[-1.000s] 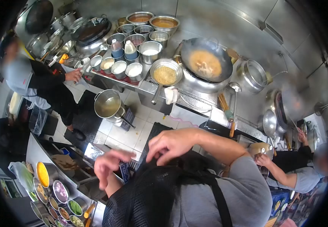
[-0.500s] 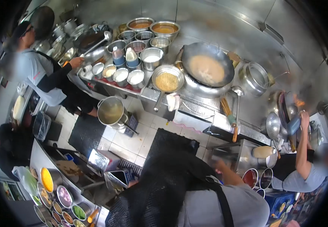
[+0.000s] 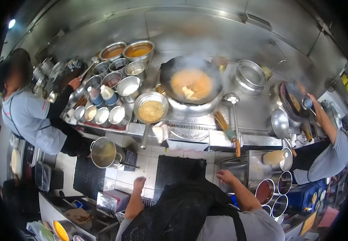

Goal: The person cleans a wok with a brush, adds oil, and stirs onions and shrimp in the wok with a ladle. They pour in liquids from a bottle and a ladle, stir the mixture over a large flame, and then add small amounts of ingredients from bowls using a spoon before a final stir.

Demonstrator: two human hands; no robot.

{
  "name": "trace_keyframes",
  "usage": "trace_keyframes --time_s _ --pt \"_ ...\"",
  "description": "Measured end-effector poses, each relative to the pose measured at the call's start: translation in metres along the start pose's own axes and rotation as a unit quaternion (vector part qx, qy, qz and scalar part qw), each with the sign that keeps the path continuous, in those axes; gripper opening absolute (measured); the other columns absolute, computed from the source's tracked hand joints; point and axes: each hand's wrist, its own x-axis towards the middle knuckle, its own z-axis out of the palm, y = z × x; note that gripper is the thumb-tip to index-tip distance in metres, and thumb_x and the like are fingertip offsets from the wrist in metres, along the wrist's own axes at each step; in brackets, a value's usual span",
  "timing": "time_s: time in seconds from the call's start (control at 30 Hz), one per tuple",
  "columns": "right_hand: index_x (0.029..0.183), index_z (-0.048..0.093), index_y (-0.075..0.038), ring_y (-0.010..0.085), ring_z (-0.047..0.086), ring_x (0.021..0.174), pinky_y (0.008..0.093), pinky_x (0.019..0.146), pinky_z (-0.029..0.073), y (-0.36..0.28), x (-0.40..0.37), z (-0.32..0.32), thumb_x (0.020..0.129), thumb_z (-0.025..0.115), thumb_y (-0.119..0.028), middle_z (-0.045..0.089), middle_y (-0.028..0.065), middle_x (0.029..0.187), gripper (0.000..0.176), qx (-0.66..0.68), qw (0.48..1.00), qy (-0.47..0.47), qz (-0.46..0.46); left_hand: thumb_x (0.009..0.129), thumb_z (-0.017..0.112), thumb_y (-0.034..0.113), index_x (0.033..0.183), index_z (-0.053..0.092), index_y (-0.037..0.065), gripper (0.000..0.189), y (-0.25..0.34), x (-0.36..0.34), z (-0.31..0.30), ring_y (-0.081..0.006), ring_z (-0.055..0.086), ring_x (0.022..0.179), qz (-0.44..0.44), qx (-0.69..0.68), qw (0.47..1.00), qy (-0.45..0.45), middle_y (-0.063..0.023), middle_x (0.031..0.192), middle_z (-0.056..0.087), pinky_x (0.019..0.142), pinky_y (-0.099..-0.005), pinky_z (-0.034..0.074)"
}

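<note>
My left hand [image 3: 139, 184] hangs over the tiled floor in front of my body, its fingers curled in and nothing visible in them. On the other side, my right hand [image 3: 225, 176] hangs near a metal side counter, loosely closed and holding nothing I can see. Ahead of me a large wok [image 3: 164, 82] steams on the stove, with orange-brown liquid and a pale lump in it. A perforated strainer [image 3: 151, 110] with yellowish bits rests at its left. A ladle [image 3: 232, 99] and a bamboo brush [image 3: 225, 126] lie at its right. Neither hand touches these.
A steel pot [image 3: 102, 152] stands low at the left. Metal bowls of sauces [image 3: 140, 49] fill the counter behind. Co-workers stand at left and right, one working at a second wok [image 3: 284, 102]. Black mats [image 3: 180, 170] lie on the floor. Pots of sauce [image 3: 264, 191] stand at my right.
My view has turned and the stove sits further left. Both forearms now reach forward in sight. Pale lumps show in the wok, with more steam. The right co-worker's arm has lowered.
</note>
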Motion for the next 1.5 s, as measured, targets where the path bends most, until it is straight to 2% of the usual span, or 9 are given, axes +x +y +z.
trace_keyframes --time_s 0.03,0.1,0.17,0.4,0.67,0.83,1.07,1.27,1.5 --pt "0.112 0.068 -0.003 0.0185 0.067 0.067 0.0335 0.061 0.055 -0.009 0.003 -0.014 0.089 0.065 -0.029 0.069 0.0115 0.082 0.035 -0.087 0.993 0.028 -0.072 0.084 0.068 0.032 0.108 0.069 0.0 0.041 0.025 0.03 0.013 -0.0164 0.058 0.069 0.101 0.034 0.994 0.005 -0.0096 0.082 0.066 0.057 -0.031 0.046" --pt "0.116 0.067 -0.004 0.0201 0.069 0.071 0.0341 0.067 0.056 -0.032 0.0 -0.043 0.088 0.065 -0.03 0.071 0.014 0.087 0.038 -0.167 0.975 0.061 -0.137 0.077 0.075 0.021 0.116 0.064 -0.004 0.047 0.1 0.058 0.04 -0.0228 0.066 0.091 0.113 0.061 0.991 -0.023 -0.0158 0.102 0.071 0.084 -0.0332 0.051" --pt "0.117 0.066 -0.004 0.0345 0.064 0.108 0.042 0.095 0.049 -0.057 -0.015 -0.071 0.085 0.063 -0.035 0.068 0.0179 0.113 0.044 -0.106 0.989 0.076 -0.073 0.077 0.076 0.019 0.124 0.057 -0.003 0.056 0.171 0.057 0.069 -0.0227 0.065 0.087 0.078 0.064 0.992 -0.071 -0.0154 0.098 0.07 0.076 -0.0339 0.052" --pt "0.114 0.066 -0.006 0.0336 0.067 0.097 0.0422 0.084 0.053 -0.021 -0.007 -0.089 0.086 0.067 -0.033 0.07 0.0169 0.104 0.04 -0.152 0.98 0.117 -0.052 0.075 0.077 0.009 0.15 0.022 0.005 0.093 0.227 0.06 0.154 -0.0203 0.061 0.075 -0.1 0.027 0.99 -0.098 -0.0131 0.102 0.063 0.056 -0.036 0.047" --pt "0.113 0.066 -0.007 0.0377 0.065 0.098 0.0448 0.086 0.051 -0.033 0.044 -0.046 0.088 0.063 -0.034 0.069 0.0198 0.103 0.037 -0.238 0.961 -0.057 -0.128 0.077 0.078 0.016 0.12 0.056 -0.002 0.052 0.165 0.124 0.182 -0.0262 0.063 0.08 0.098 -0.036 0.99 -0.094 -0.0158 0.09 0.064 0.066 -0.0417 0.049" --pt "0.114 0.066 -0.006 0.0384 0.064 0.099 0.0458 0.087 0.051 -0.118 0.053 -0.011 0.089 0.062 -0.035 0.068 0.0207 0.107 0.038 -0.186 0.974 -0.068 -0.113 0.082 0.07 0.034 0.117 0.06 -0.003 0.052 0.208 0.085 0.167 -0.0404 0.064 0.094 0.136 0.265 0.951 -0.083 -0.0214 0.099 0.069 0.085 -0.0409 0.051" --pt "0.115 0.06 0.007 0.0341 0.068 0.091 0.04 0.08 0.053 -0.155 0.11 0.113 0.084 0.069 -0.049 0.069 0.0241 0.102 0.065 -0.075 0.971 -0.123 -0.193 0.088 0.058 0.007 0.111 0.056 0.002 0.024 0.236 0.048 0.154 -0.022 0.068 0.091 -0.055 -0.291 0.901 -0.318 -0.0109 0.1 0.068 0.081 -0.0362 0.055" --pt "0.079 0.072 -0.005 0.0306 0.068 0.078 0.0395 0.072 0.052 -0.217 0.09 0.137 0.081 0.062 -0.028 0.07 0.0154 0.083 0.024 -0.074 0.969 -0.116 -0.205 0.086 0.053 0.0 0.113 0.054 0.004 0.028 0.255 0.045 0.126 -0.0204 0.064 0.085 -0.079 -0.323 0.864 -0.378 -0.0081 0.098 0.063 0.079 -0.0339 0.052" --pt "0.105 0.065 -0.001 0.0409 0.061 0.103 0.0488 0.09 0.048 -0.208 0.068 0.128 0.084 0.065 -0.041 0.065 0.0252 0.103 0.045 -0.143 0.983 0.08 -0.084 0.088 0.055 0.002 0.115 0.054 0.006 0.027 0.224 0.046 0.158 -0.0227 0.068 0.093 -0.117 -0.338 0.866 -0.351 -0.0092 0.105 0.067 0.084 -0.0379 0.054"
